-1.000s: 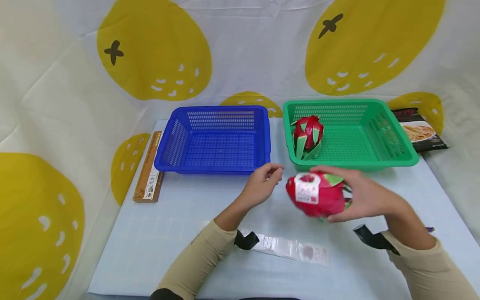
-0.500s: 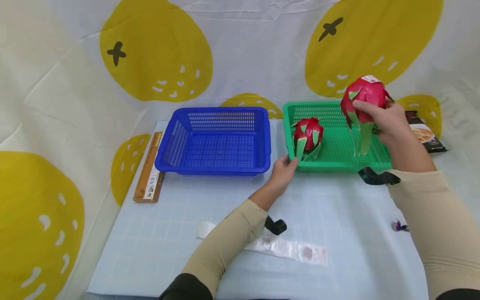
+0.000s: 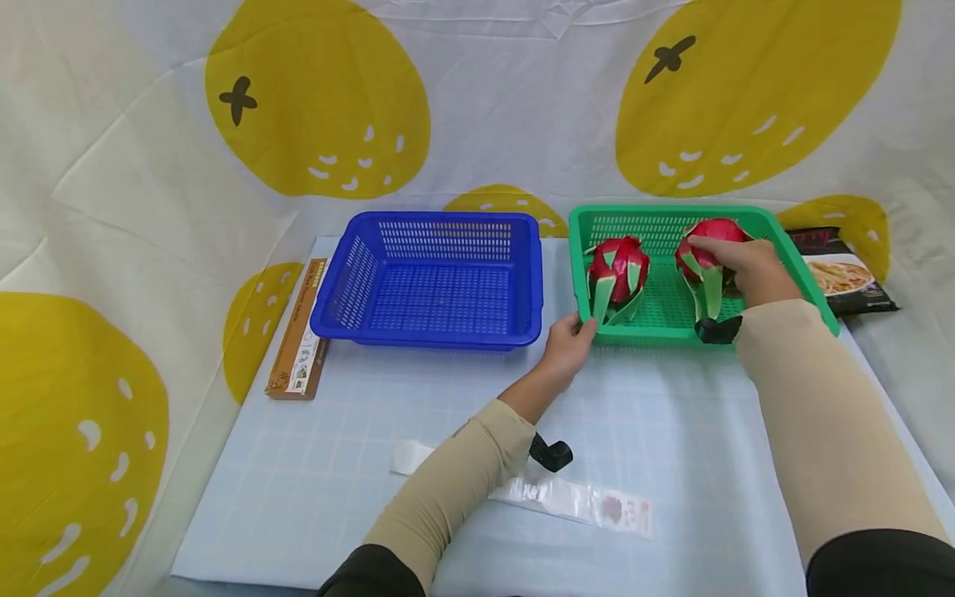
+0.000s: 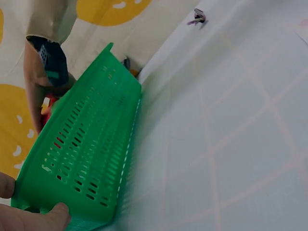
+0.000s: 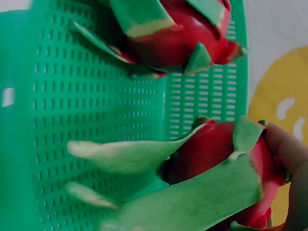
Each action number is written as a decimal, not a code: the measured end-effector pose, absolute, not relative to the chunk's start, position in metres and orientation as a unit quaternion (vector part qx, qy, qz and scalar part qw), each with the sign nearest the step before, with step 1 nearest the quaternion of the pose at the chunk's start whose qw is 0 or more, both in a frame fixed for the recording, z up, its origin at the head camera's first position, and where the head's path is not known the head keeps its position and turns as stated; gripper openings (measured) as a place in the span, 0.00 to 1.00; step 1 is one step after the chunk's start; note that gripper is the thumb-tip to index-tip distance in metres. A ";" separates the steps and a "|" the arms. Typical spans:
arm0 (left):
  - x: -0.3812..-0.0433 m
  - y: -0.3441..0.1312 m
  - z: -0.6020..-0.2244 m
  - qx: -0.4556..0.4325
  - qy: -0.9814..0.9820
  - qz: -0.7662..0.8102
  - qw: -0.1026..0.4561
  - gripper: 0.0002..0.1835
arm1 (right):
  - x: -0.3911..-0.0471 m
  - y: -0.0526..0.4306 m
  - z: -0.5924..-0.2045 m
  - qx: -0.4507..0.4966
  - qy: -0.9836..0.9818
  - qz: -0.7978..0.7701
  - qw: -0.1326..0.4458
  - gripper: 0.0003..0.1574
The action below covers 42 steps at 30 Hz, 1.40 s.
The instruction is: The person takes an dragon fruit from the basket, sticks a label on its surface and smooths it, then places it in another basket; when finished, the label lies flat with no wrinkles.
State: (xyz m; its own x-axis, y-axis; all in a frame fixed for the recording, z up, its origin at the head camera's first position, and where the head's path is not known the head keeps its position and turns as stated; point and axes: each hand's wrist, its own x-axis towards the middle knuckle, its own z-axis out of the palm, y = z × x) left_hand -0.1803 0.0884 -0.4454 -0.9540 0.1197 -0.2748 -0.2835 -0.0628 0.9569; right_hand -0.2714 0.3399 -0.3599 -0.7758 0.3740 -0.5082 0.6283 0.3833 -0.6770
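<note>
My right hand (image 3: 755, 264) holds a red dragon fruit (image 3: 718, 235) with long green scales, low in the right part of the green basket (image 3: 675, 335). In the right wrist view, my thumb and fingers (image 5: 285, 150) grip that fruit's end. A second dragon fruit (image 3: 618, 269) rests in the basket's left part, a small gap from the first. My left hand (image 3: 566, 351) pinches the basket's near left corner, its thumb (image 4: 59, 215) on the outer wall in the left wrist view.
A blue basket (image 3: 426, 340) stands left of the green one, with a brown box (image 3: 298, 332) beside it. A black food packet (image 3: 846, 269) lies against the green basket's right side. A clear plastic strip (image 3: 570, 500) lies in front, and a small purple item (image 4: 198, 18) on the table.
My right hand has carried the dragon fruit from in front of the green basket, up and then down into its right part. My left hand has moved right and taken hold of the basket's corner.
</note>
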 end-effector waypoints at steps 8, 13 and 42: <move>-0.175 0.087 -0.442 -0.053 0.677 0.718 0.153 0.22 | -0.277 0.338 -0.362 0.292 0.842 -0.415 0.185 0.76; -0.173 0.086 -0.442 -0.045 0.678 0.718 0.152 0.22 | -0.282 0.336 -0.368 0.285 0.844 -0.403 0.211 0.72; -0.176 0.086 -0.445 -0.029 0.672 0.726 0.143 0.21 | -0.292 0.325 -0.373 0.241 0.848 -0.354 0.311 0.60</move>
State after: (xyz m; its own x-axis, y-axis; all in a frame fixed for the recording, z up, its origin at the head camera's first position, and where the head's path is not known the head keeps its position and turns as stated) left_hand -0.1757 0.0863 -0.4450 -0.9577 0.1682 -0.2336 -0.2460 -0.0567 0.9676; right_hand -0.2915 0.3251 -0.3730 -0.6908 0.1882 -0.6981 0.6287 0.6332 -0.4514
